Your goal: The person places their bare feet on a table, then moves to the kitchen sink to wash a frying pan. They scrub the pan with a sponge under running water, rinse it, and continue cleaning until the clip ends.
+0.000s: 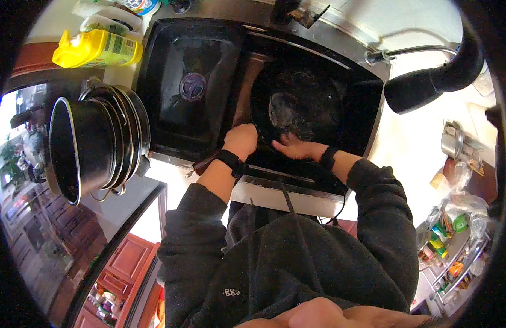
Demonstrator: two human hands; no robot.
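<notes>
A round dark pan (333, 117) sits in the right basin of a black double sink (361, 106). My left hand (241, 140) is closed in a fist at the pan's near left side. A brown handle (204, 163) with a metal end loop runs out from under that wrist, and the fist appears wrapped around it. My right hand (296, 146) reaches over the pan's near rim, thumb apart, its fingertips partly lost in the dark interior. A pale, glossy patch (283, 110), perhaps water or a reflection, shows inside the pan. Whether the right fingers hold anything is hidden.
Nested pots (85, 143) lie on their sides at the left, by a yellow bottle (99, 49). The left basin has a drain strainer (192, 86). A black faucet head (415, 90) hangs at the right. Beyond are a metal pot (451, 139) and a rack (462, 254) of packets.
</notes>
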